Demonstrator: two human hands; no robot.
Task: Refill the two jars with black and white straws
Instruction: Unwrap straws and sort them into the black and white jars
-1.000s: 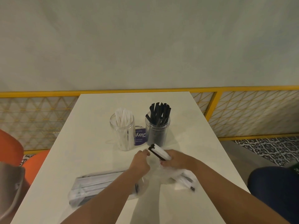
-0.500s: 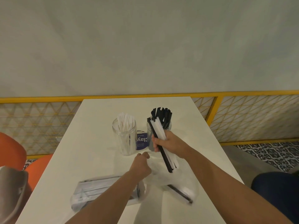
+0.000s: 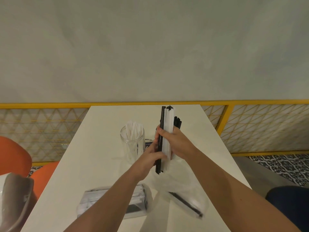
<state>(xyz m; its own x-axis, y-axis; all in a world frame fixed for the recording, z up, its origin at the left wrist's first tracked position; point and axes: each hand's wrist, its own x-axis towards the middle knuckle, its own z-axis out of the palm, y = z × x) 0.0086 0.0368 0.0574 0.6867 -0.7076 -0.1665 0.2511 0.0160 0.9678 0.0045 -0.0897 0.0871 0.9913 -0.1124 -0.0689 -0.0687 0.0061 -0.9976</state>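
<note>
The right hand (image 3: 178, 143) holds a bundle of straws (image 3: 167, 121), black and white, upright above the surface (image 3: 100, 148), its grip closed round the middle. The left hand (image 3: 149, 159) pinches the bundle's lower part, and both ends stick out past the grips. The jar of white straws (image 3: 132, 141) stands just left. A second jar's black straws (image 3: 178, 122) show behind the right hand. A packet (image 3: 113, 203) and a clear bag (image 3: 185, 200) lie near.

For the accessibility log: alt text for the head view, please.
The right hand and left hand hold an upright bundle of black and white straws over a white table. Behind it stand a jar of white straws and, mostly hidden, a cluster of black straws; two plastic straw packs lie nearer the person.
</note>
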